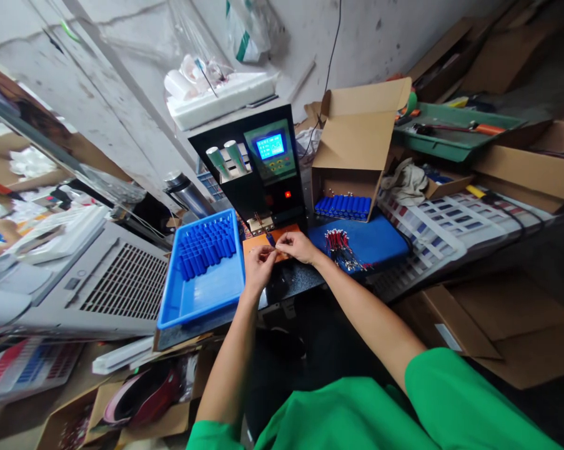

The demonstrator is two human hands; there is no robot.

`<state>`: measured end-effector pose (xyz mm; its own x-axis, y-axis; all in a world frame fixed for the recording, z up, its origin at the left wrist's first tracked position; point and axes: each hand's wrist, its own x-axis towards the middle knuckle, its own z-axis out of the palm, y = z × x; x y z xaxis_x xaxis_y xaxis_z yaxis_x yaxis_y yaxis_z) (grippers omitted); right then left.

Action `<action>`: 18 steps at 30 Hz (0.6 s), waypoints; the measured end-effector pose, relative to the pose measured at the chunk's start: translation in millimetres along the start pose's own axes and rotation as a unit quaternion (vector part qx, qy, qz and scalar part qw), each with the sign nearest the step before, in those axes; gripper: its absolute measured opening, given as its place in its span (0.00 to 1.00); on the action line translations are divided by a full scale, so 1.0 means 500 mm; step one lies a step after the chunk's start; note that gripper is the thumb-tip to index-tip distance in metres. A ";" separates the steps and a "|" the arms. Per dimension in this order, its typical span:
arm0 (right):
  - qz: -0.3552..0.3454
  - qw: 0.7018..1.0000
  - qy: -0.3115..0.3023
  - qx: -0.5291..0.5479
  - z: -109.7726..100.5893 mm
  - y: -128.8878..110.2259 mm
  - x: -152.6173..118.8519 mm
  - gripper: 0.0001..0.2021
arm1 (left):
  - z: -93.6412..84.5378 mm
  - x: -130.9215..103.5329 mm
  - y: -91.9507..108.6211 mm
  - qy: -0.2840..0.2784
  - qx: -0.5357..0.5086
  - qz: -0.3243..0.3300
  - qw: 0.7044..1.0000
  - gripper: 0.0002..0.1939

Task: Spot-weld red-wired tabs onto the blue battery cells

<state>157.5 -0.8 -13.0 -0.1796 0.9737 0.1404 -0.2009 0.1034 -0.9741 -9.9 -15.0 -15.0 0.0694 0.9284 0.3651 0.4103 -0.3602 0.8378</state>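
Both hands meet over an orange mat (258, 240) in front of a black machine (275, 181) with a lit blue screen. My left hand (261, 262) is closed, fingertips pinched. My right hand (296, 246) is also closed, its fingertips touching the left ones. Between them is a small dark blue cylinder (271, 239), just under the machine's metal contacts (262, 224). Which fingers grip it, and whether a wire is held too, is too small to tell. Several blue cylinders (207, 244) stand in a blue tray (202, 300) on the left. Red and black wires (340, 245) lie on the right.
An open cardboard box (351, 147) of blue cylinders stands behind the blue pad (380, 240). A metal flask (188, 194) is behind the tray. White plastic crates (431, 234) and a green tray (460, 128) are at the right, with a grey vented unit (117, 275) at the left.
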 end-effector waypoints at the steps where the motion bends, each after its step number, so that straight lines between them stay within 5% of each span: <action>1: 0.004 1.000 0.018 0.006 -0.001 0.000 0.000 0.15 | -0.001 -0.004 0.002 0.005 0.018 0.015 1.000 0.08; 5: 0.019 0.996 0.072 0.045 -0.006 -0.003 -0.001 0.14 | -0.001 -0.009 0.002 -0.003 0.065 0.076 0.995 0.10; 9: 0.024 0.991 0.103 0.082 -0.010 -0.009 0.000 0.15 | 0.012 0.005 -0.009 -0.065 0.057 0.061 0.994 0.20; 13: 0.039 0.987 0.118 0.104 -0.010 -0.016 0.002 0.15 | 0.019 0.006 -0.018 -0.065 0.062 0.051 0.995 0.26; 18: 0.042 0.985 0.131 0.100 -0.004 -0.017 0.008 0.16 | 0.015 0.004 -0.017 -0.073 0.043 0.045 0.995 0.21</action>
<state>160.5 2.5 -4.4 0.0461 0.9988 -0.0151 -0.3864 0.0039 -0.9223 -6.6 -9.4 -24.4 0.2385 0.8982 0.3693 0.4724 -0.4396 0.7639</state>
